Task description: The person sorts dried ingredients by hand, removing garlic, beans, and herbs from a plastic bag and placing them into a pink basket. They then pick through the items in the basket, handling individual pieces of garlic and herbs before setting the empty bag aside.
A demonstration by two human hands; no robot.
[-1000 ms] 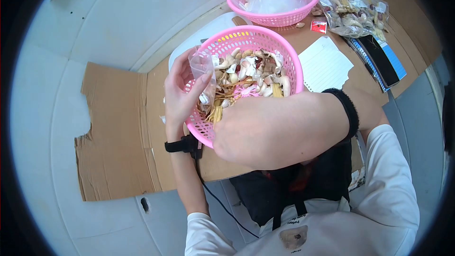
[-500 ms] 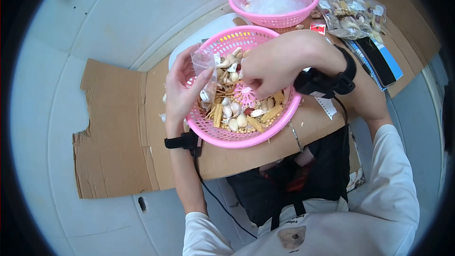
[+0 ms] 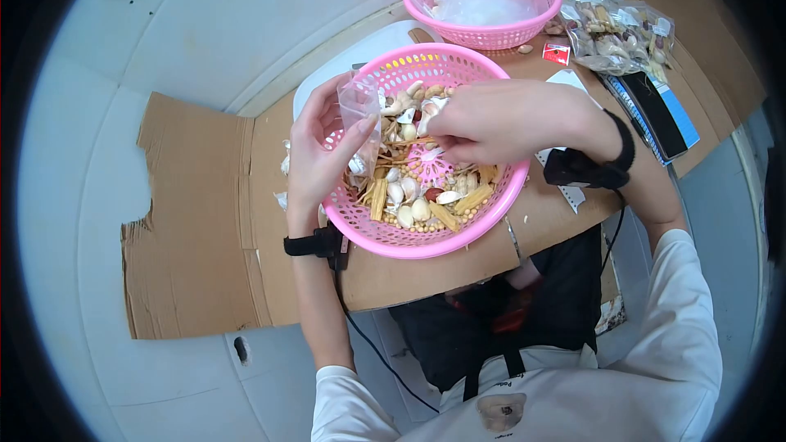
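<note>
My left hand [image 3: 319, 135] grips an upright clear plastic bag [image 3: 360, 110] at the left rim of a pink basket [image 3: 422, 250]. Inside the basket lies a dried mix: garlic cloves [image 3: 396, 193], yellowish sticks [image 3: 378, 199], small round beans [image 3: 430, 227] and a red date [image 3: 433, 194]. Above the basket's right half, my right hand [image 3: 471, 123] has its fingers pinched together, pointing left towards the bag. Something whitish shows at its fingertips, but I cannot make out whether it is held. The bag's lower end is partly hidden by my left hand.
Behind stands a second pink basket [image 3: 483, 36] full of clear plastic bags [image 3: 483, 0]. Several filled packets [image 3: 618, 33] lie at the back right, near a black phone [image 3: 652, 115] on a blue notebook [image 3: 679, 110]. Cardboard [image 3: 192, 237] covers the table. A white label strip [image 3: 573, 196] lies at right.
My right hand has turned and shifted slightly, its wrist moving right and down, with the fingertips still over the basket. My left hand keeps hold of the bag.
</note>
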